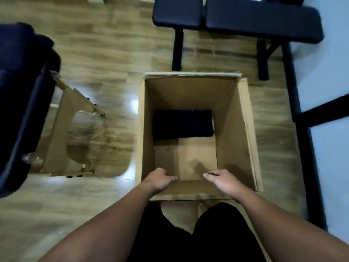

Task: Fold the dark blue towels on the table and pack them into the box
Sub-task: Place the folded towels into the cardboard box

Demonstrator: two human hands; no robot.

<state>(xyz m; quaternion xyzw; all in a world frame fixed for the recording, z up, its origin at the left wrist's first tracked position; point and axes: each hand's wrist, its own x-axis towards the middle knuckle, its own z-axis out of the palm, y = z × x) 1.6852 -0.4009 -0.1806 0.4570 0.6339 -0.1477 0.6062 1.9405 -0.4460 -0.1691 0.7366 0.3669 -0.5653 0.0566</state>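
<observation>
My left hand (160, 178) and right hand (223, 179) sit over the near rim of the box (232, 118), a little apart from each other, and neither holds anything; the fingers of both are loosely curled inward, thumbs pointing toward each other, and I cannot tell whether they touch the cardboard or hover just above it. I judge they are there either to steady the box or because they are on their way out of it empty. Below them, one folded dark blue towel (182, 124) lies flat on the box floor, pushed against the far wall and toward the left side, which leaves the near half of the floor bare for the next one to go beside it. The box stands open on the wooden floor (113, 53) directly in front of my legs, placed so I can reach straight down into it. At the left edge, a heap of dark blue cloth (20, 72) hangs over what I take to be the table, so more folding appears to remain. A black padded bench (262, 21) stands beyond the box.
</observation>
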